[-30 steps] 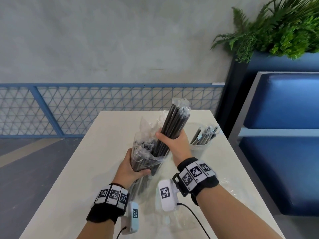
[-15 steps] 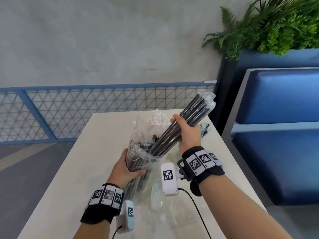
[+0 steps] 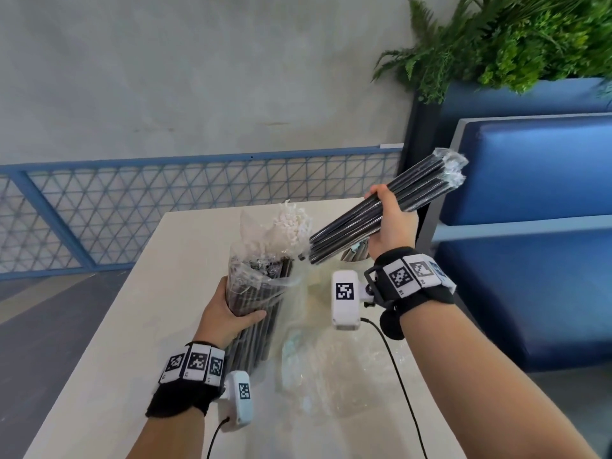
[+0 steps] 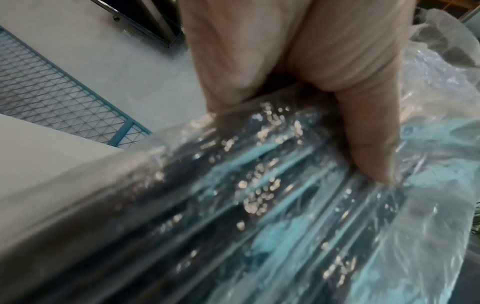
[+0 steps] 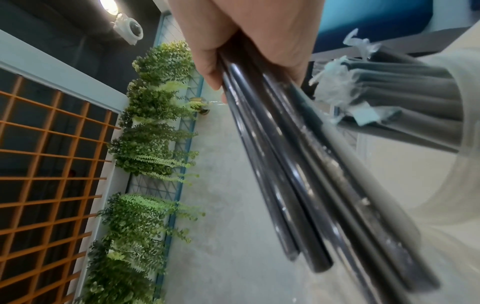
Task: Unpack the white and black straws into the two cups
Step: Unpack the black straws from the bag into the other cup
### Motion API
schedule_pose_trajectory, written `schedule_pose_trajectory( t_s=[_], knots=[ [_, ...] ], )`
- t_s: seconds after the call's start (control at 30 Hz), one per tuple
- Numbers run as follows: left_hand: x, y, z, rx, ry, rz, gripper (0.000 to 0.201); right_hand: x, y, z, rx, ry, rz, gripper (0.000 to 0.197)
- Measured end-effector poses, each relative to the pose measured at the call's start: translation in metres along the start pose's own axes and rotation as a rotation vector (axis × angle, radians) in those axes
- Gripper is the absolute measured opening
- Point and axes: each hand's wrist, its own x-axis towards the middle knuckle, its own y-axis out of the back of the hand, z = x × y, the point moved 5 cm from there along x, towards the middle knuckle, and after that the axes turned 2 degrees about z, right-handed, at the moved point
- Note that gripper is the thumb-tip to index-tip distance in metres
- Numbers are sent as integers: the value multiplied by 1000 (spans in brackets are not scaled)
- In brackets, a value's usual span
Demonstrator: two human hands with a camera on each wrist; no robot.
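Note:
My right hand (image 3: 389, 215) grips a bundle of wrapped black straws (image 3: 371, 215), tilted up to the right and fully out of the bag. In the right wrist view the same black straws (image 5: 298, 181) run down from my fingers (image 5: 233, 41). My left hand (image 3: 231, 313) holds the clear plastic bag of black straws (image 3: 258, 289) upright on the table (image 3: 139, 326); its thumb (image 4: 369, 127) presses the plastic bag (image 4: 259, 205). White straws (image 3: 293, 223) stand behind the bag. A cup with black straws (image 5: 415, 107) sits under my right hand, mostly hidden in the head view.
Empty clear plastic wrapping (image 3: 331, 369) lies on the table in front of me. A blue bench (image 3: 530, 226) stands right of the table, a planter with greenery (image 3: 513, 34) behind it, and a blue mesh railing (image 3: 132, 210) beyond the far edge.
My right hand pulled the bundle of black straws out of the bag and swung it up and to the right. The left hand kept its hold on the bag.

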Motion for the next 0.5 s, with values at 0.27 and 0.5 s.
schedule_pose_trajectory(
  t_s=[0.27, 0.5],
  knots=[
    [2, -2, -1, 12, 3, -7, 69, 16, 8, -16, -284, 218, 151, 36],
    [2, -11, 7, 22, -14, -45, 69, 23, 5, 26, -812, 226, -10, 20]
  ],
)
